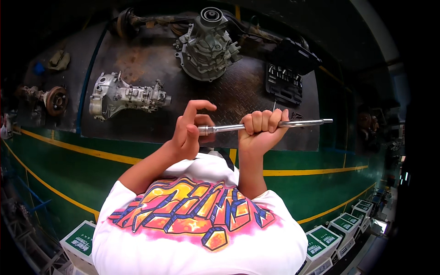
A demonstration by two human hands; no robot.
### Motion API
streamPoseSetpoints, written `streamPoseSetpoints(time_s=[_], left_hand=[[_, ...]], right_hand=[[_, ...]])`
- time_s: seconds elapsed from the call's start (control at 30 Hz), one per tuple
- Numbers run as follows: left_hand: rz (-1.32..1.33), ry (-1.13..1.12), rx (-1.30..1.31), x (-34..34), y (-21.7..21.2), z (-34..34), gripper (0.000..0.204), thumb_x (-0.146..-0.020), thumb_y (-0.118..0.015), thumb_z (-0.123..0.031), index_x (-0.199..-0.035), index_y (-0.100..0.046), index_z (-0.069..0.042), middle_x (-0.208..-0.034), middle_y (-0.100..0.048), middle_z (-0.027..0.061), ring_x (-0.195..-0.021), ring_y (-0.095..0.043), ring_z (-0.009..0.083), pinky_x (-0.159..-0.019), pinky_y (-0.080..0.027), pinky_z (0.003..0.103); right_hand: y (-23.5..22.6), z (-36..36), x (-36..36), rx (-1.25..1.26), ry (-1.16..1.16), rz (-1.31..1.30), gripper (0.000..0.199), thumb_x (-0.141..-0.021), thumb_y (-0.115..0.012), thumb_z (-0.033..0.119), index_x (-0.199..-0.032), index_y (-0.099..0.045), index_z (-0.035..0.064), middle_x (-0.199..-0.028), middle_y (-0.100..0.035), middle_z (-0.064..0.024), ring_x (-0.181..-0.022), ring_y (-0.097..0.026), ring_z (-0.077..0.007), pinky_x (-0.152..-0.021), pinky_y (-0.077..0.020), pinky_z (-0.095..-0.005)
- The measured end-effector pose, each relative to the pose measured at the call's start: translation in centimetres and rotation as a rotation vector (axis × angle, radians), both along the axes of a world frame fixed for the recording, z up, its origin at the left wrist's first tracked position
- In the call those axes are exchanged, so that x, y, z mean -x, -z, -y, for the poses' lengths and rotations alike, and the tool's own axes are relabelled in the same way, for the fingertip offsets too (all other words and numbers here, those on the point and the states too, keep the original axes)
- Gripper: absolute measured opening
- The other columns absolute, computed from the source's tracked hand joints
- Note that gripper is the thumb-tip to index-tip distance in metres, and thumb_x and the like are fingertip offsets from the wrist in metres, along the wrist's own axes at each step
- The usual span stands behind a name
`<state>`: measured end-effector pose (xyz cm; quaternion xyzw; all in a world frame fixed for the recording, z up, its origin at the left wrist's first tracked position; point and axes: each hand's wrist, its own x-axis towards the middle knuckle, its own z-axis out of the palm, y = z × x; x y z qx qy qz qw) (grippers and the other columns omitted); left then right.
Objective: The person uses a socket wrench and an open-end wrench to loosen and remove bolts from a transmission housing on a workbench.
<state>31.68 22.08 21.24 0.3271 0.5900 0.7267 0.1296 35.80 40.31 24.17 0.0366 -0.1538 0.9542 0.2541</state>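
My right hand [262, 130] is closed in a fist around a long chrome socket wrench bar [307, 123], which lies nearly level in front of my chest. The bar's plain tip sticks out to the right of my fist. A wider silver socket [207, 130] forms its left end. Around that end, my left hand [187, 130] has its fingers apart, with the index finger raised and bent. Its thumb is beside the socket, and another finger behind is blurred; firm contact cannot be made out.
A dark metal bench [247, 78] lies ahead. It carries a silver gearbox [130, 96] on its side, an upright grey gearbox [208, 50] and an opened socket set case [284, 82]. An axle [160, 19] runs along the back. At far left is a rusty brake hub [56, 101].
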Motion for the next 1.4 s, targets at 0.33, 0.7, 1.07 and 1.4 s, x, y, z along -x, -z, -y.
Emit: streamPoseSetpoints(time_s=[0.33, 0.7, 1.07, 1.4], left_hand=[[-0.07, -0.134, -0.336, -1.3, -1.8, -5.2, 0.046, -0.108, -0.021, -0.033, -0.137, -0.035, 0.0, -0.147, -0.039, 0.0271, -0.124, -0.056, 0.0411, -0.102, -0.051, 0.05], [0.12, -0.096, -0.599, -3.2, -2.6, -6.4, 0.048, -0.109, -0.023, -0.027, -0.137, -0.039, 0.008, -0.144, -0.046, 0.0261, -0.12, -0.06, 0.0373, -0.102, -0.051, 0.045], [-0.118, -0.143, -0.346, 1.7, 0.3, -7.4, 0.046, -0.109, -0.03, -0.03, -0.133, -0.044, 0.007, -0.133, -0.057, 0.0221, -0.119, -0.061, 0.0313, -0.102, -0.049, 0.041], [0.149, -0.151, 0.842, 1.1, 18.4, 6.2, 0.041, -0.096, -0.058, -0.018, -0.133, -0.049, -0.001, -0.121, -0.063, 0.023, -0.106, -0.067, 0.0333, -0.091, -0.052, 0.039]], right_hand=[[-1.7, -0.7, -2.0, -0.055, 0.096, -0.068, 0.055, -0.108, -0.028, 0.04, -0.059, -0.031, 0.0147, -0.046, -0.02, 0.0036, -0.041, -0.012, -0.0094, -0.039, -0.0151, -0.027], [-2.9, -0.6, -4.6, -0.275, 0.112, -0.289, 0.059, -0.107, -0.028, 0.042, -0.056, -0.037, 0.0123, -0.046, -0.026, 0.0021, -0.039, -0.019, -0.0106, -0.039, -0.0188, -0.0269], [-0.3, -1.6, -1.1, -0.382, 0.025, -0.227, 0.056, -0.108, -0.026, 0.039, -0.058, -0.034, 0.0141, -0.046, -0.024, 0.0022, -0.041, -0.018, -0.0105, -0.044, -0.0215, -0.0274], [12.7, -7.2, -3.2, -1.54, 0.259, 1.041, 0.045, -0.092, -0.068, 0.035, -0.069, -0.062, -0.0037, -0.059, -0.06, -0.0144, -0.051, -0.059, -0.0236, -0.052, -0.043, -0.0359]])
